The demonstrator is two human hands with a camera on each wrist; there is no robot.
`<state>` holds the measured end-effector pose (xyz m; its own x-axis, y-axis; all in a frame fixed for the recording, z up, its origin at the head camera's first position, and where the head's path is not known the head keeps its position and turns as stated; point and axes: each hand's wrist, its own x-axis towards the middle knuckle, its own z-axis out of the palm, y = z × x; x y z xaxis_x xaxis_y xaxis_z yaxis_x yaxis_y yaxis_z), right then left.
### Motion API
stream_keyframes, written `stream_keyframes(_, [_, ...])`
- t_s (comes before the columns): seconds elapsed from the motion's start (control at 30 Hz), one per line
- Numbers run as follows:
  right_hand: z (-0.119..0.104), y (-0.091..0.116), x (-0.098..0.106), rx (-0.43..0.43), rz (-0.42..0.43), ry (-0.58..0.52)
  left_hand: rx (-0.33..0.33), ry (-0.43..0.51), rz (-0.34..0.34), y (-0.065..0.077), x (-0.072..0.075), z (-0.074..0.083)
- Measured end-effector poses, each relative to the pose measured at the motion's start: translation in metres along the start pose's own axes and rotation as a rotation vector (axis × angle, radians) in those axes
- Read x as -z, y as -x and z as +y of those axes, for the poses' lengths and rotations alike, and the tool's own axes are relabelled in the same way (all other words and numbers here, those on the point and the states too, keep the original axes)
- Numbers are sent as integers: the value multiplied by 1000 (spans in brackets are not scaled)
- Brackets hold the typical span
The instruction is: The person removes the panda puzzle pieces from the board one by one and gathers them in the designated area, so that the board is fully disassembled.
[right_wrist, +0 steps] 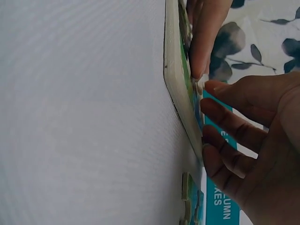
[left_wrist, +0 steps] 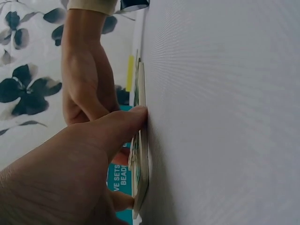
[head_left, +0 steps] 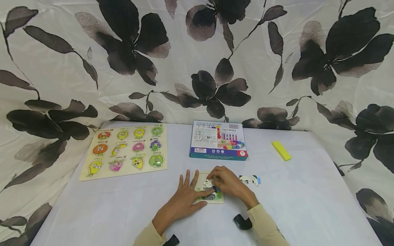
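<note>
A small wooden panda jigsaw board [head_left: 218, 201] lies on the table between both hands. My left hand [head_left: 184, 199] rests on its left side with the fingers spread; the index finger reaches across the panda picture. In the left wrist view, the thumb [left_wrist: 126, 123] of that hand touches the board's near edge. Bent over the board's upper right is my right hand [head_left: 229, 182], its thumb and fingertips pinching a jigsaw piece [right_wrist: 198, 88] at the board's surface. The fingers partly hide this piece. Another panda piece [head_left: 250, 180] lies on the table right of the board.
Behind the hands lies a bead-set box [head_left: 218, 158]. A fruit puzzle board [head_left: 127, 152] occupies the back left, and a yellow block [head_left: 281, 150] the back right. Floral cloth [head_left: 172, 68] hangs behind the white table [head_left: 107, 212].
</note>
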<state>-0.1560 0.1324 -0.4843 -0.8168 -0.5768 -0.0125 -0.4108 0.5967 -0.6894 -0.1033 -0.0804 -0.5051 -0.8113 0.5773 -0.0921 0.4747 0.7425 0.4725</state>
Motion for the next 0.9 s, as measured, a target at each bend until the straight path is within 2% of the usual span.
stream_keyframes(0.5, [-3,3,1,-43,12,-60,-9,0,-14,0,3,1])
stream_keyframes(0.9, [-1,1,-1,28,-20,-27,-24,-1,2,1,2,0])
